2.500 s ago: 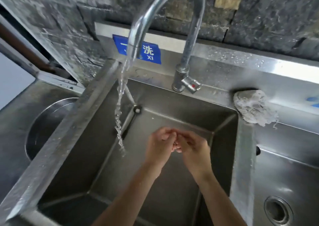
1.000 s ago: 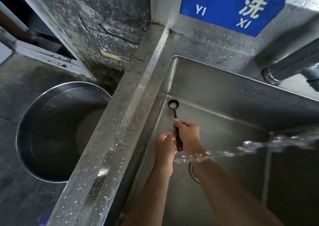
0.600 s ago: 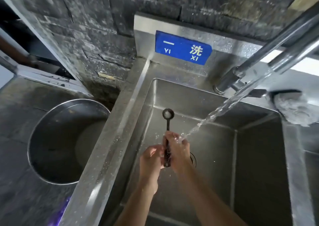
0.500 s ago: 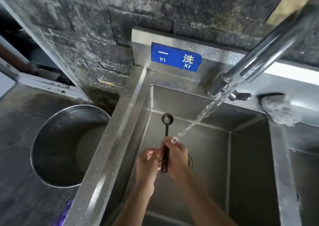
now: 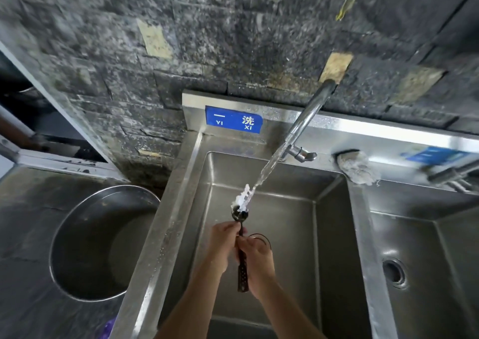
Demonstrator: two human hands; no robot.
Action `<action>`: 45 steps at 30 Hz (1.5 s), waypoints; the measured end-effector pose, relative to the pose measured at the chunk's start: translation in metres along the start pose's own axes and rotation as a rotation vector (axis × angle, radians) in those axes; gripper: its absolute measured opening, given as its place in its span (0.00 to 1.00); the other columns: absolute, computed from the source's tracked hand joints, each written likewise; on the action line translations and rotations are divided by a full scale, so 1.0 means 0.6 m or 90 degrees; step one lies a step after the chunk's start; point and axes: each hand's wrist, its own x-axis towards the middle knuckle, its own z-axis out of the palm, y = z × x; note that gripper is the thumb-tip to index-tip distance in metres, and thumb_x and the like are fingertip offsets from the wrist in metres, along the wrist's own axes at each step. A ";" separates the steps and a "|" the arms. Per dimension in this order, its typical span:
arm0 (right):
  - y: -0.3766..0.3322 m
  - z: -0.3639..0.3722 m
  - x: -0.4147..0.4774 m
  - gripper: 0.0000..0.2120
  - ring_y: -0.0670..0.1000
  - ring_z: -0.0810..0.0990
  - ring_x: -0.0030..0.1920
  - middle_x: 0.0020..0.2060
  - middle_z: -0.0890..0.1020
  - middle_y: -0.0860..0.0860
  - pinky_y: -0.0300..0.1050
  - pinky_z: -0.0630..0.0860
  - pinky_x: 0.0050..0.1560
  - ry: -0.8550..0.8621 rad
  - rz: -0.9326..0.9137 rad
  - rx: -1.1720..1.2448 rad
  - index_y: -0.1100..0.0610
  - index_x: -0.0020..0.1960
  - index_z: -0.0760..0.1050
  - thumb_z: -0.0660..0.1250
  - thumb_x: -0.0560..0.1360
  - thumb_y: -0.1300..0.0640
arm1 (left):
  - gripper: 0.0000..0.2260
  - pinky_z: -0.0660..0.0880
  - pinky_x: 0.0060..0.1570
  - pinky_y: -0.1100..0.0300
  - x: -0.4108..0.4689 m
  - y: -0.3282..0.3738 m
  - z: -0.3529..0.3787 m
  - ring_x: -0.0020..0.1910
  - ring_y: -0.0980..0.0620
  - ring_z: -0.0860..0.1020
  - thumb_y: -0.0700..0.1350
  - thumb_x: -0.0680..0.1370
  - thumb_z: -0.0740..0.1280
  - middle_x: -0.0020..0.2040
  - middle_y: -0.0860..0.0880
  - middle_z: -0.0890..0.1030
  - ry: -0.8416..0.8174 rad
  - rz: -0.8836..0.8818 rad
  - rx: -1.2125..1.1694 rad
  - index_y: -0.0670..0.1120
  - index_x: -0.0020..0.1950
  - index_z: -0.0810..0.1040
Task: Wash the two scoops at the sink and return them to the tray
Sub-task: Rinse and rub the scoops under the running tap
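Dark stone tiles back a stainless steel sink point(image 5: 334, 222) in the only view, the head camera, which looks down into the basin. On the rear ledge a faucet point(image 5: 305, 123) sends a slanted water stream point(image 5: 267, 169) into the basin. A blue sign point(image 5: 233, 119) sits on the backsplash, and a pale scouring pad point(image 5: 359, 169) rests on the ledge to the right. Left of the sink, a large round metal pot point(image 5: 103, 242) stands on a dark counter.

Over the drain, both hands grip one dark scoop point(image 5: 242, 250). The left hand point(image 5: 223, 242) is closed around the upper handle just below the bowl. The right hand point(image 5: 256, 258) is closed around the middle of the handle, whose perforated end pokes out below. The stream hits the scoop's bowl and splashes white.

No second scoop or tray is visible.

Risks, as a judgement: the wet handle could slip and drop into the basin, and water striking the curved bowl may spray outward onto the rim and counter.
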 end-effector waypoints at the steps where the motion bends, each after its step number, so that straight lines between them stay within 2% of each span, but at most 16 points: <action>1: 0.000 -0.002 -0.006 0.20 0.49 0.74 0.28 0.27 0.78 0.51 0.45 0.70 0.33 0.002 -0.001 -0.008 0.52 0.29 0.81 0.68 0.80 0.59 | 0.10 0.71 0.24 0.65 -0.008 -0.004 0.002 0.28 0.53 0.79 0.38 0.78 0.66 0.35 0.42 0.85 -0.004 -0.002 0.000 0.37 0.41 0.85; 5: 0.001 -0.008 -0.021 0.18 0.48 0.75 0.27 0.28 0.80 0.54 0.43 0.71 0.32 -0.004 0.007 -0.015 0.56 0.32 0.82 0.68 0.80 0.59 | 0.08 0.73 0.26 0.62 -0.027 -0.012 0.000 0.31 0.49 0.80 0.37 0.78 0.67 0.39 0.40 0.84 0.002 -0.007 0.000 0.35 0.45 0.84; 9: -0.002 -0.009 -0.032 0.16 0.48 0.75 0.27 0.28 0.80 0.54 0.42 0.71 0.30 -0.018 0.013 -0.020 0.57 0.35 0.84 0.69 0.80 0.58 | 0.07 0.79 0.39 0.50 -0.032 -0.005 -0.005 0.36 0.45 0.81 0.36 0.78 0.68 0.41 0.39 0.86 0.004 -0.008 0.006 0.37 0.43 0.85; 12: -0.006 -0.011 -0.037 0.10 0.49 0.75 0.28 0.29 0.80 0.55 0.44 0.72 0.33 -0.028 0.012 -0.017 0.63 0.41 0.84 0.70 0.79 0.60 | 0.08 0.75 0.30 0.57 -0.032 0.004 -0.010 0.29 0.49 0.78 0.35 0.78 0.67 0.38 0.39 0.84 -0.008 -0.007 0.013 0.38 0.42 0.84; 15: -0.012 -0.013 -0.037 0.08 0.51 0.77 0.31 0.31 0.80 0.56 0.48 0.74 0.38 -0.043 -0.003 -0.012 0.66 0.46 0.84 0.71 0.78 0.62 | 0.08 0.72 0.25 0.61 -0.031 0.014 -0.013 0.25 0.52 0.77 0.35 0.78 0.67 0.40 0.39 0.84 -0.012 -0.008 0.013 0.38 0.41 0.84; 19: -0.021 -0.015 -0.035 0.06 0.52 0.79 0.32 0.31 0.82 0.55 0.52 0.78 0.42 -0.062 -0.031 -0.036 0.60 0.44 0.87 0.71 0.77 0.61 | 0.08 0.71 0.26 0.61 -0.024 0.025 -0.013 0.28 0.50 0.78 0.36 0.77 0.68 0.40 0.40 0.85 -0.013 0.003 0.021 0.40 0.40 0.84; 23: -0.023 -0.017 -0.036 0.07 0.50 0.79 0.36 0.31 0.83 0.49 0.49 0.76 0.41 -0.048 -0.038 -0.101 0.51 0.41 0.88 0.73 0.76 0.57 | 0.08 0.70 0.23 0.63 -0.026 0.032 -0.007 0.33 0.48 0.80 0.36 0.77 0.68 0.41 0.42 0.87 -0.010 0.017 0.040 0.43 0.39 0.84; 29: -0.018 -0.025 -0.038 0.05 0.43 0.78 0.33 0.31 0.84 0.46 0.38 0.74 0.34 -0.034 -0.040 -0.183 0.50 0.45 0.88 0.73 0.76 0.52 | 0.08 0.73 0.28 0.59 -0.031 0.020 -0.008 0.38 0.45 0.82 0.36 0.77 0.67 0.42 0.41 0.87 -0.025 -0.007 0.029 0.40 0.42 0.85; 32: -0.025 -0.027 -0.036 0.06 0.42 0.77 0.31 0.31 0.83 0.45 0.39 0.72 0.34 -0.015 -0.062 -0.212 0.50 0.44 0.88 0.72 0.74 0.51 | 0.08 0.73 0.26 0.60 -0.031 0.027 -0.004 0.38 0.45 0.81 0.36 0.77 0.67 0.43 0.41 0.86 -0.026 -0.012 0.015 0.42 0.41 0.85; 34: -0.032 -0.029 -0.034 0.06 0.46 0.82 0.34 0.34 0.85 0.47 0.40 0.75 0.36 0.002 -0.069 -0.209 0.49 0.46 0.88 0.73 0.74 0.50 | 0.08 0.73 0.25 0.61 -0.028 0.037 0.001 0.39 0.45 0.82 0.36 0.77 0.67 0.44 0.41 0.86 -0.035 -0.005 0.013 0.42 0.42 0.84; 36: -0.038 -0.032 -0.032 0.07 0.48 0.85 0.39 0.37 0.87 0.48 0.41 0.79 0.40 0.017 -0.069 -0.196 0.49 0.49 0.87 0.73 0.75 0.48 | 0.08 0.75 0.30 0.58 -0.025 0.046 0.005 0.41 0.45 0.82 0.37 0.78 0.67 0.45 0.42 0.86 -0.046 0.004 0.004 0.43 0.43 0.84; 40: -0.039 -0.032 -0.032 0.07 0.46 0.86 0.40 0.36 0.87 0.47 0.43 0.81 0.43 0.028 -0.087 -0.204 0.49 0.49 0.86 0.74 0.75 0.48 | 0.08 0.78 0.44 0.50 -0.025 0.041 0.008 0.43 0.45 0.82 0.37 0.78 0.66 0.45 0.43 0.86 -0.048 0.014 -0.013 0.43 0.43 0.84; 45: -0.028 -0.032 -0.043 0.06 0.43 0.83 0.36 0.36 0.87 0.47 0.38 0.77 0.37 0.012 -0.091 -0.211 0.50 0.48 0.87 0.74 0.75 0.50 | 0.07 0.78 0.47 0.50 -0.030 0.026 0.006 0.46 0.45 0.83 0.38 0.80 0.65 0.48 0.43 0.87 -0.046 0.007 -0.029 0.42 0.51 0.84</action>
